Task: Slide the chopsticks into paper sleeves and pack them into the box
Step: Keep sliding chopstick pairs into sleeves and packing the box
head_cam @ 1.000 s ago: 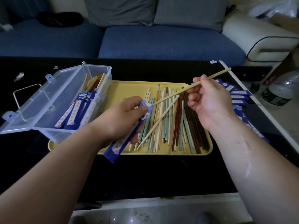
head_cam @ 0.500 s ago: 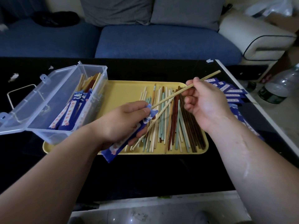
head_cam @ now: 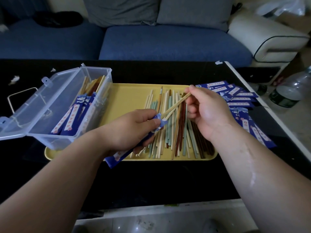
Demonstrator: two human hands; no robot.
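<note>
Nearby: spare sleeves [head_cam: 235, 96] right of tray [head_cam: 131, 93], bottle [head_cam: 289, 91] beyond.

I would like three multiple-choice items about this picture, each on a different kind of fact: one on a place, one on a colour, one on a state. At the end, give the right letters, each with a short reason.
1. Where does the pile of loose blue sleeves lie?
A. on the sofa
B. on the black table, right of the tray
C. on the floor

2. What colour is the tray?
A. red
B. white
C. yellow

3. What is the left hand doing?
A. gripping a blue sleeve
B. lying flat on the table
C. lifting the box lid

Right letters:
1 B: the pile rests on the table beyond the tray's right edge.
2 C: its bare floor shows yellow.
3 A: its fingers curl round the sleeve, while the right hand pinches pale chopsticks.
</note>
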